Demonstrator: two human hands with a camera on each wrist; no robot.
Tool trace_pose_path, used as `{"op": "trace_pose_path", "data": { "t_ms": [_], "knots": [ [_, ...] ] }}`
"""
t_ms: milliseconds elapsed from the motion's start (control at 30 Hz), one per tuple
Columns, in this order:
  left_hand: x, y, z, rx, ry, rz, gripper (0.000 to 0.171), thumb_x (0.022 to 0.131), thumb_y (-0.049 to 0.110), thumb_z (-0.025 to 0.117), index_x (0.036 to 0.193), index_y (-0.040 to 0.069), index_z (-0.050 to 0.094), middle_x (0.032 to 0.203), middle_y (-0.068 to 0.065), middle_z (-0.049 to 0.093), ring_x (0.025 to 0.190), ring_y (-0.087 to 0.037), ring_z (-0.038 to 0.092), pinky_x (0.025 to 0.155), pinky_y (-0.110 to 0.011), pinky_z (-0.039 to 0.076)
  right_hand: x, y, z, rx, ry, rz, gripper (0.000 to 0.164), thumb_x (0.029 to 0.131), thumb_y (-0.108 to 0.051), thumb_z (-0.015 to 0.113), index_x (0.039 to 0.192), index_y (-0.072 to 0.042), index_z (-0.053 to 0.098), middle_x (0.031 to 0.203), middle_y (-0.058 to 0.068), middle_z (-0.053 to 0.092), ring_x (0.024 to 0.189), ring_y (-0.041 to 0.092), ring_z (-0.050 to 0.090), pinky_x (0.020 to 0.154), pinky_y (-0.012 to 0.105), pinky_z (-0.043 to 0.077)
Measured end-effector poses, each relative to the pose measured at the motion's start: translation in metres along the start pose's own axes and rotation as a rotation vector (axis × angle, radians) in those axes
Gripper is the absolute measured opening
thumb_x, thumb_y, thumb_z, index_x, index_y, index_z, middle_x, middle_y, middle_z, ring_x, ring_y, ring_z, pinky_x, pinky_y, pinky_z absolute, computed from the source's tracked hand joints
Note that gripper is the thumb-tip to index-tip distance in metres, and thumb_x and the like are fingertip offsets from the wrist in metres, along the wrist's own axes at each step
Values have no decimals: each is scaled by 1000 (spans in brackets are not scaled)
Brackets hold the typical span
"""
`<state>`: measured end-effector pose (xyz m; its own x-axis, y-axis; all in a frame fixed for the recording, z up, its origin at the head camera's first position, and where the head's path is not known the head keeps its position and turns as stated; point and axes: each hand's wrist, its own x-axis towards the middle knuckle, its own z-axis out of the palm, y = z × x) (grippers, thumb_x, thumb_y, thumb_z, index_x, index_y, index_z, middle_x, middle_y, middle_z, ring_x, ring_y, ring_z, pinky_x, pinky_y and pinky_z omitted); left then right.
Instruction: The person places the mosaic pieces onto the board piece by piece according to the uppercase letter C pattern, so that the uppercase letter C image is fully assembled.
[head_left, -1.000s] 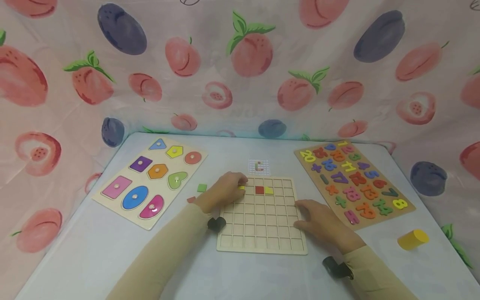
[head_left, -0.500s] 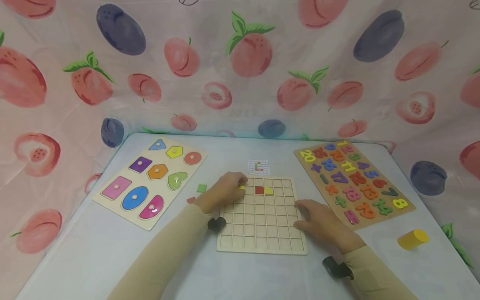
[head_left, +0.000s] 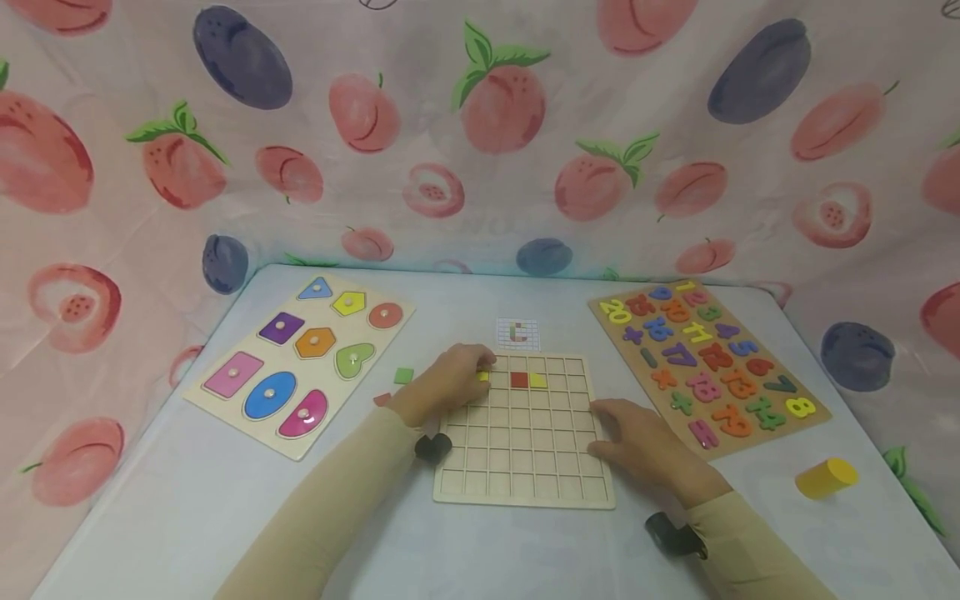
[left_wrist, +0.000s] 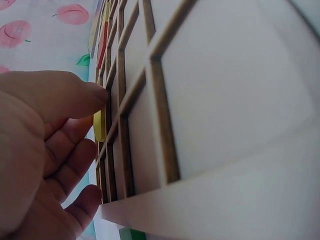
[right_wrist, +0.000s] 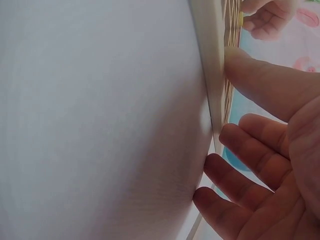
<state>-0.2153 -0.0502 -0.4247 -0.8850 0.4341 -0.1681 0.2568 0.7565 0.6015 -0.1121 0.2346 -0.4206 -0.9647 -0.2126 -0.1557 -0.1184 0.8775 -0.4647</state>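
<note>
A light wooden grid board (head_left: pixel 521 492) lies on the white table in front of me. Over its upper left squares, my left hand (head_left: pixel 453 375) pinches a small yellow tile (left_wrist: pixel 100 125) between thumb and fingers, close at the grid. The fingers hide part of that tile in the head view. A red square tile (head_left: pixel 519 380) and another yellow tile (head_left: pixel 537 381) with a cut corner sit side by side in the same row. At the board's right edge rests my right hand (head_left: pixel 645 442), its thumb and relaxed fingertips touching the rim.
A printed pattern card (head_left: pixel 517 334) lies beyond the board. Left of it are a green tile (head_left: pixel 403 376), a partly hidden red tile (head_left: pixel 383 399) and a shape puzzle (head_left: pixel 300 442). On the right lie a number puzzle (head_left: pixel 806 427) and a yellow cylinder (head_left: pixel 825 479).
</note>
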Motion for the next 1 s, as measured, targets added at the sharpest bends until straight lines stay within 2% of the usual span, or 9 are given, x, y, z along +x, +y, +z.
{"op": "trace_pose_path", "data": {
  "t_ms": [433,767,1000],
  "knots": [
    [2,1,-1,-54,-29,-36,45,89,2,65,134,5,58,127,-7,59,110,-21,53,106,-38,42,-1,-1,0,9,3,2,63,86,-24,79,138,1,54,141,21,54,134,43,44,108,57,34],
    [3,1,-2,-36,-48,-37,46,89,2,64,134,7,58,130,-7,59,115,-21,54,106,-38,41,1,1,0,-2,5,4,64,86,-25,78,139,1,53,141,22,53,134,43,44,108,57,34],
    [3,-2,-2,-11,-33,-25,44,89,3,65,132,8,61,127,-7,63,115,-20,56,106,-38,42,1,2,1,-1,8,0,63,86,-24,78,139,1,54,141,21,53,134,43,44,108,58,34]
  ]
}}
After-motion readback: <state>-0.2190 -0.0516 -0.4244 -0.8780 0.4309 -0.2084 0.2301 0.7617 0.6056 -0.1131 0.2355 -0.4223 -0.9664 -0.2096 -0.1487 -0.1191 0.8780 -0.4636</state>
